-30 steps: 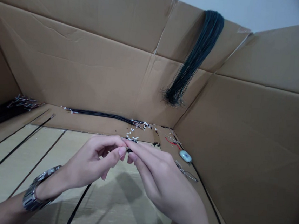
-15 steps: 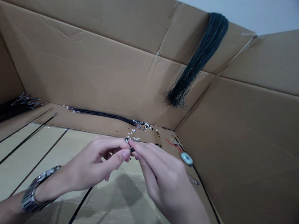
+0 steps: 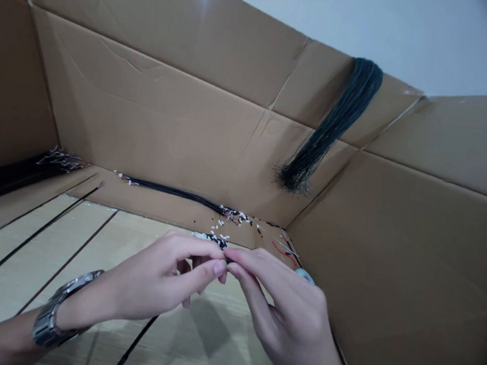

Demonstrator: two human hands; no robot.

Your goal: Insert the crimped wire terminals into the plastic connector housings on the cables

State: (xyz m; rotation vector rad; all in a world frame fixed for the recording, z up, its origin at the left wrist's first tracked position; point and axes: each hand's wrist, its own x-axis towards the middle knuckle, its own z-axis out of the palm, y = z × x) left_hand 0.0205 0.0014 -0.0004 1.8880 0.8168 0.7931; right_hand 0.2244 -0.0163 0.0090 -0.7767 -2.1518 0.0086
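L hand (image 3: 161, 272) & R hand (image 3: 286, 298) angle in, thumbs low, both grips pinching sm. blk piece (image 3: 228, 260) betw. them. Just behind grip: tiny wht/blk bits (image 3: 220, 241); farther back, slim blk wires (image 3: 174, 191), creased cardbd wall (image 3: 166, 135).

Leaves room at six o'clock between left hand (image 3: 174, 279) and right hand (image 3: 289, 307), above the tabletop (image 3: 227, 347). Closes at twelve against back cardboard wall (image 3: 166, 135), at three against side cardboard wall (image 3: 426, 252); meets loose pieces (image 3: 221, 241) at eleven, hanging wire bundle (image 3: 332, 131) at one.

Pale tabletop (image 3: 124, 237), black cable (image 3: 28, 247) lying slantwise at left
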